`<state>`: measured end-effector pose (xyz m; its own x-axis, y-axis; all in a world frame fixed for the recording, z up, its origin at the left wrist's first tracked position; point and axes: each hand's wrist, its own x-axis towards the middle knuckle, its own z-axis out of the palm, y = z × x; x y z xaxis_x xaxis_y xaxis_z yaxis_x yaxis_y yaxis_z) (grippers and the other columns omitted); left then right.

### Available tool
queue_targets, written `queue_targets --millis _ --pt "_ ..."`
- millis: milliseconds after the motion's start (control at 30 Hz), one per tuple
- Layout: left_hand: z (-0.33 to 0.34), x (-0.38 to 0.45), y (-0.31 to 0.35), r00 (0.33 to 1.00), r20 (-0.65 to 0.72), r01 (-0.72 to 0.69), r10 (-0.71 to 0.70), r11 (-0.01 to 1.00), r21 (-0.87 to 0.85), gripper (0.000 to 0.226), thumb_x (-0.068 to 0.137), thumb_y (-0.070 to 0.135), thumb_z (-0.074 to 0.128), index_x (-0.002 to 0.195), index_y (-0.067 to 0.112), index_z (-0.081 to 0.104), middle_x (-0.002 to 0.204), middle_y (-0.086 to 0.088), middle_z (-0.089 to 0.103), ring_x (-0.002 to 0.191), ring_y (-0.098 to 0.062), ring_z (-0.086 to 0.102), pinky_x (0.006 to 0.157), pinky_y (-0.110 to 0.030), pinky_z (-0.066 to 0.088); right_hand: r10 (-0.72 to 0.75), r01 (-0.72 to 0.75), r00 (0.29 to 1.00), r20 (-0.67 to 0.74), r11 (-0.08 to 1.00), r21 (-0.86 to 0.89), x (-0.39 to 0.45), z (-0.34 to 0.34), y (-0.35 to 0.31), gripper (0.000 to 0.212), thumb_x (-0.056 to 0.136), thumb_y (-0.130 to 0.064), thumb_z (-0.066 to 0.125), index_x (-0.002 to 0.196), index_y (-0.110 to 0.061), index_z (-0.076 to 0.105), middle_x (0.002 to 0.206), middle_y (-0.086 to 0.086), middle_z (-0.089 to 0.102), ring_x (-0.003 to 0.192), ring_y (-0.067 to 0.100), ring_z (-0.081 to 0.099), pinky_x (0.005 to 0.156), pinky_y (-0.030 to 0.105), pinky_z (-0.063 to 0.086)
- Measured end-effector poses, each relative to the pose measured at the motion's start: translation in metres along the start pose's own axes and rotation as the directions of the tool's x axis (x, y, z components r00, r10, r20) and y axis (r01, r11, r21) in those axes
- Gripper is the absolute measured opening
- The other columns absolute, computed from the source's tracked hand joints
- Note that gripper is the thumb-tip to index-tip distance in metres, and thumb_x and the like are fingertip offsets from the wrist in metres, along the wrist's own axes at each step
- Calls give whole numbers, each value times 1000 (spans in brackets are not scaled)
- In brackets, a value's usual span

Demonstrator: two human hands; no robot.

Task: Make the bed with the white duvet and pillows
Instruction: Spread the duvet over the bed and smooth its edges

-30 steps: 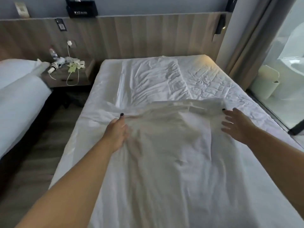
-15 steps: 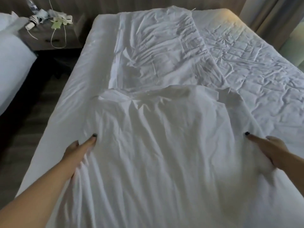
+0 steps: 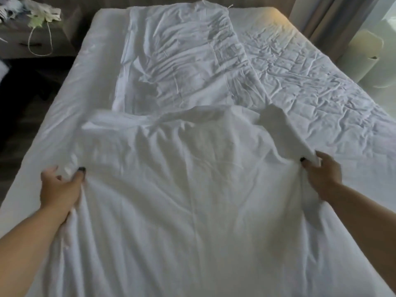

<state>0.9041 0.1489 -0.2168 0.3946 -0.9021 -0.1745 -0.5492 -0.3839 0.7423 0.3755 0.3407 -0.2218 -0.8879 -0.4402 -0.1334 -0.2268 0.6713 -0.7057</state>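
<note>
A white duvet (image 3: 192,200) lies folded over itself on the near half of the bed (image 3: 321,93). Its far layer (image 3: 182,56) stretches flat and creased toward the head of the bed. My left hand (image 3: 59,187) grips a bunch of the duvet's left side, thumb on top of the cloth. My right hand (image 3: 321,172) pinches the duvet's right edge and holds a lifted flap of it. Wrinkles fan out from both grips. No pillow is in view.
A dark nightstand (image 3: 42,39) with a cord and crumpled papers stands at the far left, dark floor (image 3: 25,99) below it. A curtain (image 3: 334,20) and a pale bin (image 3: 362,54) are at the far right. The quilted mattress cover shows on the bed's right half.
The view has tipped down and closer to the bed. Both hands drew back toward me along the duvet's sides and went from flat fingers on the cloth to gripping it; the right flap has lifted.
</note>
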Motion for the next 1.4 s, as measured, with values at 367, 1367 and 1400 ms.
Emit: queue_targets --millis 367,1367,1400 --pt "109 -184 28 549 514 -835 659 400 379 65 96 39 19 155 12 24 163 -10 15 152 -26 7 119 -56 8 -626 801 581 520 552 -232 -183 85 -40 58 98 -32 18 155 -19 16 162 -4 4 150 16 -4 121 44 -4" --pt "-5 -249 -107 878 -268 408 -397 913 -16 113 79 57 69 155 2 5 162 -18 4 149 -33 7 117 -53 15 381 -398 909 -169 913 -86 -244 -3 109 128 60 -72 54 154 -7 -4 161 15 -4 149 29 -2 120 46 2" --pt "-3 -265 -109 813 -250 501 -527 850 -164 112 79 53 73 155 4 7 161 -16 10 147 -34 14 115 -52 22 545 -534 823 -161 838 112 -251 -5 107 134 56 -69 65 154 -6 -2 161 16 3 147 32 9 119 44 13"
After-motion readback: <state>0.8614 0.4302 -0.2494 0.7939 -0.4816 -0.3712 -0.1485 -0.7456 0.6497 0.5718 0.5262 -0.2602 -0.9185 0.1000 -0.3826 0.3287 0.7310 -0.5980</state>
